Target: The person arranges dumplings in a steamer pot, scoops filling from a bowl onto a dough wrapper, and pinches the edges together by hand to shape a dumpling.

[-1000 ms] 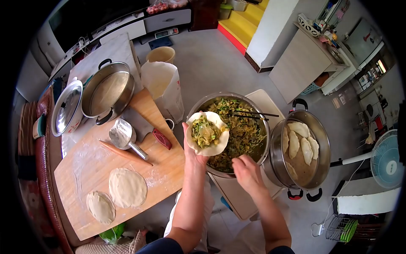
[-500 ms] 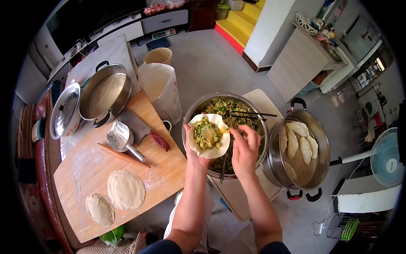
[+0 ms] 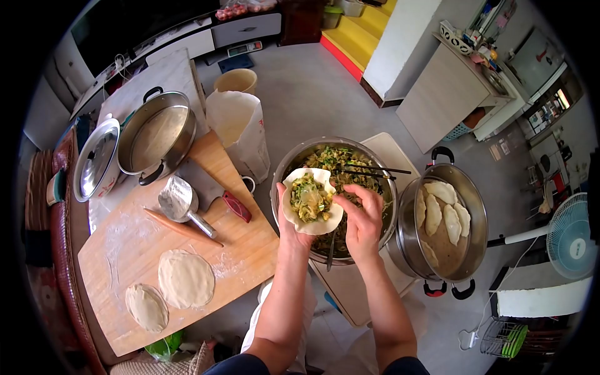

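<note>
A round dough wrapper [image 3: 337,222] lies cupped in my left hand [image 3: 293,236], with chopped green and yellow filling [image 3: 310,199] heaped in its middle. At the wrapper's right rim are the fingertips of my right hand [image 3: 364,220]; they look pinched on the edge, which dips inward there. Below both hands is a large metal bowl [image 3: 392,220] of the same filling. Black chopsticks [image 3: 375,170] lie across its right side, and a spoon handle [image 3: 330,253] sticks out at the front.
On the right, a two-handled steel pan [image 3: 477,250] holds several filled dumplings [image 3: 451,220]. To the left, a wooden board [image 3: 244,262] bears dough rounds [image 3: 186,279], a rolling pin [image 3: 181,228], a flour scoop [image 3: 178,199] and a red-handled cleaver [image 3: 237,207]. A white fan [image 3: 572,234] stands far right.
The wrapper and my left hand have shifted slightly right. My right fingertips have come in to the wrapper's rim, and that edge now bends inward.
</note>
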Demonstrator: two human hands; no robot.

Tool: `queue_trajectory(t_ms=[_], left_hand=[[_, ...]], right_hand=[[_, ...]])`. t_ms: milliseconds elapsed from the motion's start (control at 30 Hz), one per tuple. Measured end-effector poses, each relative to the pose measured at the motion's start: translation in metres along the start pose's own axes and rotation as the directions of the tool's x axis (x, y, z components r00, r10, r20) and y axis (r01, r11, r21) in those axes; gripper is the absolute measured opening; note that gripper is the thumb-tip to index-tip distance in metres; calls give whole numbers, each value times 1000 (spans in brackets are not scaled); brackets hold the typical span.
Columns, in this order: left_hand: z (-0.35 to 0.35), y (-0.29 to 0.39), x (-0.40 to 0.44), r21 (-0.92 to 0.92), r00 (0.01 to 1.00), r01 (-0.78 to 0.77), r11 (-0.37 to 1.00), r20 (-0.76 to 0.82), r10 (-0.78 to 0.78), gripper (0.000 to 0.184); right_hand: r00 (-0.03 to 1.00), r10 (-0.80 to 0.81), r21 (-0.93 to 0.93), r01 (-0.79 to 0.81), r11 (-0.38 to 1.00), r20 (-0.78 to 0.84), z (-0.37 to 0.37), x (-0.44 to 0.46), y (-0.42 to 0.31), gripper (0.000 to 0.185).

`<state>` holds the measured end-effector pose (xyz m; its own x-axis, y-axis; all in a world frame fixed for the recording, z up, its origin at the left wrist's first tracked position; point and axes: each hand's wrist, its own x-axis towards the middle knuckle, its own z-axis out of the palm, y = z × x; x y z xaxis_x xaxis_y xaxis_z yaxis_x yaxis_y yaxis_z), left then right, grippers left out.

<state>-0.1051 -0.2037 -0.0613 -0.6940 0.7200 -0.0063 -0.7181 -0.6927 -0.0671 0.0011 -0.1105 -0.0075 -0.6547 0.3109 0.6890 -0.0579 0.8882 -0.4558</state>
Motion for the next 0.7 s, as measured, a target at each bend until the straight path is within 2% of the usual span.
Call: queue_trajectory(t_ms=[100, 233, 267, 333, 400, 433, 500, 533, 633, 700], left_hand=[[1, -1, 0, 0, 1000, 4, 1000, 17, -4, 64], [-2, -2, 3, -87, 994, -11, 996, -109, 1, 65], [-5, -3, 3, -54, 995, 0, 999, -97, -6, 65], [-10, -5, 3, 10, 997, 20, 1000, -75, -19, 65], [-6, -5, 2, -77, 998, 69, 995, -1, -70, 66], [-4, -5, 1, -120, 995, 95, 988, 36, -91, 67], [-4, -7, 1, -77, 996, 55, 996, -67, -60, 68], [-4, -8, 2, -53, 992, 38, 998, -115, -44, 68], [-2, -11, 2, -46, 993, 65, 997, -95, -69, 73], [3, -15, 0, -38, 992, 79, 996, -94, -82, 73]], right_hand=[[994, 98, 90, -93, 992, -50, 3, -4, 4, 36], [999, 47, 10, -47, 999, -22, 3, -1, 3, 34], [998, 58, 15, -58, 998, -7, 3, -1, 0, 33], [998, -41, -14, 41, 999, 40, 3, 3, -1, 33], [992, -106, 13, 105, 994, 62, 1, 2, 0, 33], [998, -61, 23, 61, 998, 18, -2, 2, 1, 32], [997, 33, 46, -30, 999, -67, -9, 0, 6, 31], [990, 102, 104, -92, 990, -97, -8, -6, 11, 21], [989, 144, 163, -136, 977, -38, -13, -22, 14, 11], [986, 157, 164, -146, 976, -60, -11, -32, 22, 13]])
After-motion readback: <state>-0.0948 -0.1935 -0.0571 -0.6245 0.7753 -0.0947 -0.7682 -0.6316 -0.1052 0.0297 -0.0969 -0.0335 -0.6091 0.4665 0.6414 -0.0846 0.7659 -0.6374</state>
